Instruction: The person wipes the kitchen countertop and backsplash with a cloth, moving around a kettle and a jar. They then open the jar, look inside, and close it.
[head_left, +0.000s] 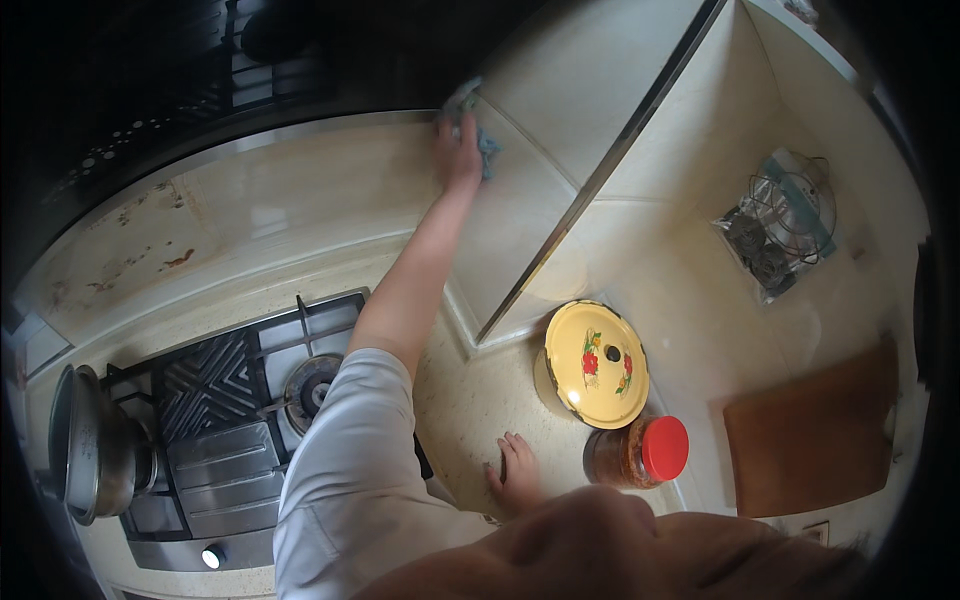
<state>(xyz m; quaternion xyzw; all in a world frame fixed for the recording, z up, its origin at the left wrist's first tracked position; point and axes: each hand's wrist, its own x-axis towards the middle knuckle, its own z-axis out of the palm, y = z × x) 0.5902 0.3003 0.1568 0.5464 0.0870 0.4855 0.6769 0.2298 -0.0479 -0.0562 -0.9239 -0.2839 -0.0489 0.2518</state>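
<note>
My left hand (459, 154) is raised against the tiled wall at the right end of the range hood (285, 67), its fingers pressing a crumpled bluish-grey cloth (487, 146) there. Part of the cloth sticks out above the fingertips. Low on the speckled countertop (469, 405), my right hand (517, 476) lies palm down with its fingers apart and holds nothing. To its right stands a glass jar (619, 456) with a red lid and brownish contents. Behind the jar is a yellow enamel pot (596, 364) with a flower-patterned lid and a black knob.
A gas stove (217, 450) lies below my left arm, with metal pans (97, 450) stacked at its left. Brown stains (178, 259) mark the backsplash. A dark-edged wall corner (600, 180) juts out. At right are a wire rack (795, 202) with a bag and a brown board (814, 435).
</note>
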